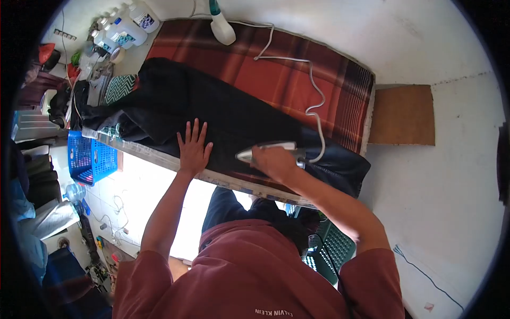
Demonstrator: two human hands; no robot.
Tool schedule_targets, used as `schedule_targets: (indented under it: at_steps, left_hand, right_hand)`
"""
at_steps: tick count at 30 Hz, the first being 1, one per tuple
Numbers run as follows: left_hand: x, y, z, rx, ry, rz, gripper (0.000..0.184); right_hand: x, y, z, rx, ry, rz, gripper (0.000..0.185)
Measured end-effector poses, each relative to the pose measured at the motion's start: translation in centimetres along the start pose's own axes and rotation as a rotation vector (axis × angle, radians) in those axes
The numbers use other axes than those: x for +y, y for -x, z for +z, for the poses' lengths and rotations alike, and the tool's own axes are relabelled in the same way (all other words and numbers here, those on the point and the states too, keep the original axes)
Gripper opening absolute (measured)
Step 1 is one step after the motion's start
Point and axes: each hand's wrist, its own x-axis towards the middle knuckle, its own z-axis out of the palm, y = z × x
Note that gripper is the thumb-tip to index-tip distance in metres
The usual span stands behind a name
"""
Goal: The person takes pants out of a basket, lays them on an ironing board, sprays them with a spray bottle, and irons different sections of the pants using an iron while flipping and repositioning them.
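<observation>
Black trousers (228, 101), or a similar long dark garment, lie spread along a table covered with a red plaid cloth (287, 74). My left hand (194, 148) rests flat on the garment near the table's front edge, fingers spread. To its right, my right hand (272, 162) is wrapped round the handle of a clothes iron (245, 154). The iron's pointed tip faces left toward my left hand, and its soleplate is on the dark fabric. From the iron's back a white cord (320, 127) runs up over the plaid cloth to the wall.
A white spray bottle (223, 31) lies at the table's back edge. Several plastic jugs (127, 32) stand at the back left. A blue basket (91, 159) is on the floor at left, and a green crate (337, 244) is below at right. Brown cardboard (402, 115) adjoins the table's right end.
</observation>
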Motion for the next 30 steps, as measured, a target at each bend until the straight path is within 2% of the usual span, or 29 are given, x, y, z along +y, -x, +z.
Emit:
schedule_targets:
  at_steps: [3, 4, 5, 6, 8, 9, 10, 11, 13, 14, 17, 19, 20, 22, 23, 24, 26, 27, 29, 30]
  left_hand:
    - [0.8, -0.8, -0.1, 0.053, -0.018, 0.006, 0.065]
    - [1.9, -0.9, 0.1, 0.051, -0.061, -0.085, 0.065]
    - [3.4, -1.0, 0.2, 0.044, -0.101, -0.172, 0.065]
    - [5.4, -1.6, -0.4, 0.044, -0.091, -0.169, 0.065]
    - [10.5, -4.0, -1.9, 0.059, 0.236, 0.144, 0.067]
    - [12.2, -4.9, -1.4, 0.054, 0.266, 0.235, 0.067]
    - [13.6, -5.8, -0.9, 0.048, 0.295, 0.323, 0.067]
    - [14.8, -6.7, -0.6, 0.047, 0.304, 0.318, 0.067]
    - [16.6, -8.6, -0.2, 0.013, 0.254, 0.471, 0.067]
    - [16.9, -9.3, 0.2, 0.013, 0.259, 0.471, 0.067]
    - [17.2, -10.8, 1.0, -0.029, 0.203, 0.489, 0.073]
    - [17.2, -11.2, 0.7, -0.043, 0.187, 0.488, 0.074]
    - [17.3, -11.3, 0.9, -0.054, 0.166, 0.48, 0.076]
    - [17.3, -11.1, 1.2, -0.044, 0.154, 0.491, 0.077]
    - [17.4, -11.2, 1.2, -0.032, 0.153, 0.483, 0.077]
    - [17.4, -11.2, 1.3, -0.023, 0.153, 0.475, 0.077]
    - [17.5, -11.3, 1.4, -0.008, 0.16, 0.492, 0.076]
    - [17.5, -11.2, 1.3, -0.013, 0.145, 0.485, 0.076]
    - [17.7, -11.2, 1.1, -0.017, 0.129, 0.48, 0.077]
    - [17.8, -11.2, 1.0, -0.022, 0.125, 0.472, 0.077]
  right_hand:
    - [-0.7, 3.0, 0.4, -0.033, -0.011, -0.043, 0.038]
    - [-0.5, 3.7, 0.3, -0.042, -0.032, -0.045, 0.037]
    - [0.0, 4.2, 1.1, 0.018, -0.002, 0.052, 0.038]
    - [0.4, 4.5, 0.8, 0.014, 0.004, 0.061, 0.038]
    - [2.1, 5.4, -0.2, 0.178, 0.028, 0.319, 0.039]
    - [2.8, 6.3, -0.3, 0.234, -0.043, 0.35, 0.049]
    - [3.6, 7.3, -0.6, 0.227, -0.038, 0.353, 0.049]
    - [4.6, 8.3, -1.0, 0.24, -0.024, 0.439, 0.047]
    - [7.5, 10.3, -2.0, 0.26, 0.011, 0.602, 0.048]
    - [9.4, 11.2, -2.4, 0.268, 0.029, 0.679, 0.05]
    - [14.6, 14.9, -3.8, 0.307, 0.07, 0.733, 0.05]
    - [17.4, 16.9, -4.1, 0.383, 0.129, 0.627, 0.051]
    - [17.4, 17.2, -4.4, 0.382, 0.127, 0.641, 0.051]
    - [17.2, 18.4, -5.3, 0.226, -0.005, 0.5, 0.054]
    - [15.7, 18.5, -5.6, 0.051, -0.014, 0.57, 0.057]
    - [14.7, 19.0, -4.6, 0.056, 0.064, 0.388, 0.054]
    - [12.5, 20.6, -3.3, -0.073, 0.075, 0.302, 0.05]
    - [12.8, 21.4, -2.4, -0.072, 0.071, 0.308, 0.05]
    - [13.3, 21.9, -1.3, 0.114, 0.169, 0.087, 0.048]
    - [13.3, 21.7, -1.7, 0.116, 0.17, 0.087, 0.048]
